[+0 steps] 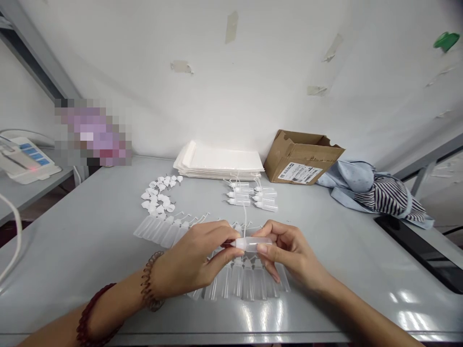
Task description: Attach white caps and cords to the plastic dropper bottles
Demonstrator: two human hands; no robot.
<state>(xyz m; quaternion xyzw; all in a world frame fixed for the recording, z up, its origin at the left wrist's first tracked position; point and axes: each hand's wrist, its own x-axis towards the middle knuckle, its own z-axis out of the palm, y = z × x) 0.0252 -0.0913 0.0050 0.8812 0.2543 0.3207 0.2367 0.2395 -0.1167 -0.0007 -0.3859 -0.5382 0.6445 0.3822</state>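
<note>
Held level between both hands is a translucent plastic squeeze bottle (251, 244) with a white neck and a thin strap rising from it. My left hand (202, 253) pinches its neck end, by the needle tip. My right hand (289, 250) grips the clear body between thumb and fingers. Below the hands lies a row of similar bottles (237, 282), partly hidden by them. Another row of bottles (155, 230) runs to the left behind my left hand. Small white caps (155, 196) are heaped at the left. Several needle-tipped bottles (238, 195) lie behind the hands.
A stack of white envelopes (224, 161) lies against the wall. Beside it stands an open cardboard box (302, 161). Folded blue and striped cloth (383, 190) and a black phone (419, 253) lie at the right. A white cable (14, 241) hangs at the left edge.
</note>
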